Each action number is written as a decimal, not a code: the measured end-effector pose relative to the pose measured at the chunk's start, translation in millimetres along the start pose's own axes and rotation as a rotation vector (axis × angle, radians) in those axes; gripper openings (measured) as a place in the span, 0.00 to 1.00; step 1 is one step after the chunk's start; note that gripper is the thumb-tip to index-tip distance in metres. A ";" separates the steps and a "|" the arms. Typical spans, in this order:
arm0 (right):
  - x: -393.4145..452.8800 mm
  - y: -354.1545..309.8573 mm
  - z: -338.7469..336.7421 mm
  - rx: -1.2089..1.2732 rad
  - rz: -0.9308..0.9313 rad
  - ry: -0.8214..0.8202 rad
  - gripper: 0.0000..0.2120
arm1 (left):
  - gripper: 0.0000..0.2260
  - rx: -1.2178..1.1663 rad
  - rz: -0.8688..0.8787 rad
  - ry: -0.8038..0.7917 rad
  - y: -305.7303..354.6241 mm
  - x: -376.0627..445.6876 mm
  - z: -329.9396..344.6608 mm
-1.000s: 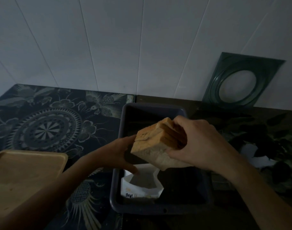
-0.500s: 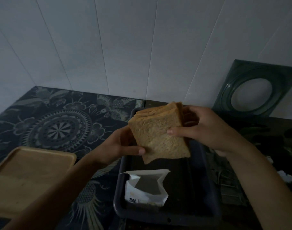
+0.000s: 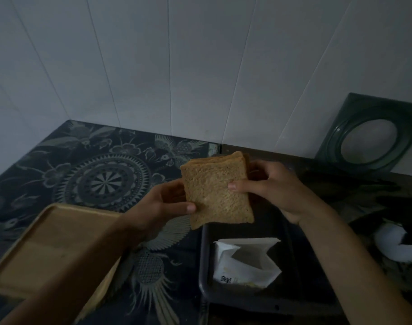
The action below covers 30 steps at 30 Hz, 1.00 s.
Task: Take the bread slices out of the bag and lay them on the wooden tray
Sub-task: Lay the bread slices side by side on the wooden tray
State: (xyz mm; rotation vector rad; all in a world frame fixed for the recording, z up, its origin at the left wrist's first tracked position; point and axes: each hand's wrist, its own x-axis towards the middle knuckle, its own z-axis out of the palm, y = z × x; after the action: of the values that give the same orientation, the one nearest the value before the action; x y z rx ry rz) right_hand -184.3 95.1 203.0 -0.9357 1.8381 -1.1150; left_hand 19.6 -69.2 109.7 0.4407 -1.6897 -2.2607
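A stack of brown bread slices [image 3: 214, 195] stands on edge in the air, its flat face towards me. My left hand [image 3: 162, 205] pinches its lower left corner with the thumb on the front. My right hand [image 3: 268, 191] grips the right edge, thumb on the front face and fingers behind. Below the stack, the white paper bag [image 3: 244, 261] lies open in a dark tray [image 3: 301, 299]. The wooden tray [image 3: 50, 245] sits at the lower left, partly hidden by my left forearm, with nothing on the part that shows.
A dark patterned cloth [image 3: 106, 181] covers the counter on the left. A green square frame with a round opening [image 3: 369, 139] leans on the white wall at the right. Dark leafy items and something white [image 3: 397, 247] lie at the far right.
The bread stack has been lifted above the bag and turned from tilted to upright, face towards me. My left hand has closed on its lower corner.
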 end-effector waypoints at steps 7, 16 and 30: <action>27.6 -3.8 90.1 0.103 0.057 -0.044 0.30 | 0.28 0.033 -0.091 -0.035 10.2 -47.4 -85.9; 66.7 7.4 210.3 0.278 0.215 -0.062 0.20 | 0.28 0.011 -0.226 0.042 3.3 -100.3 -188.2; 99.9 90.0 372.1 0.238 0.528 -0.072 0.32 | 0.16 0.049 -0.526 0.120 -67.5 -166.8 -303.7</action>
State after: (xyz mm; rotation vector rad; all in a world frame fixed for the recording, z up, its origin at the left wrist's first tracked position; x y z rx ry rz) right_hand 84.3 -90.4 -20.6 -0.3170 1.7067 -0.9225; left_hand 292.1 -249.2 -24.3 1.1230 -1.7206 -2.4702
